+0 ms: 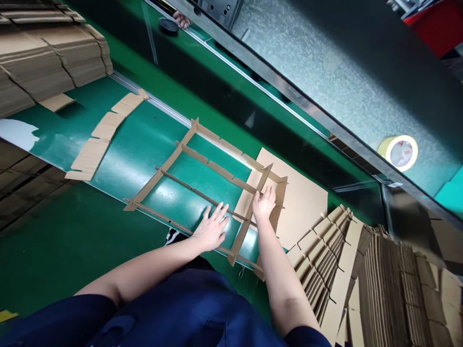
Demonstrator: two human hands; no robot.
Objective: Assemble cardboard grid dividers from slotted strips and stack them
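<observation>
A cardboard divider grid (213, 166) of interlocked slotted strips stands on the green work surface (144, 140). Four-sided cells show between its long and cross strips. My left hand (211, 227) lies spread over the grid's near long strips, fingers apart, with nothing gripped. On the right, my right hand (264, 205) is at a junction by the second cross strip from the right end; its fingers are partly bent around the strip's edge. A loose slotted strip (99, 140) lies left of the grid. Beneath the grid's right end is a flat cardboard sheet (304, 197).
Stacked cardboard (54, 53) is at the upper left. Slotted strips (325, 246) and bundled cardboard (387, 279) lie at the lower right. A tape roll (398, 152) sits on the metal shelf (307, 72). Another person's hand (181, 20) shows near a black round object (169, 26).
</observation>
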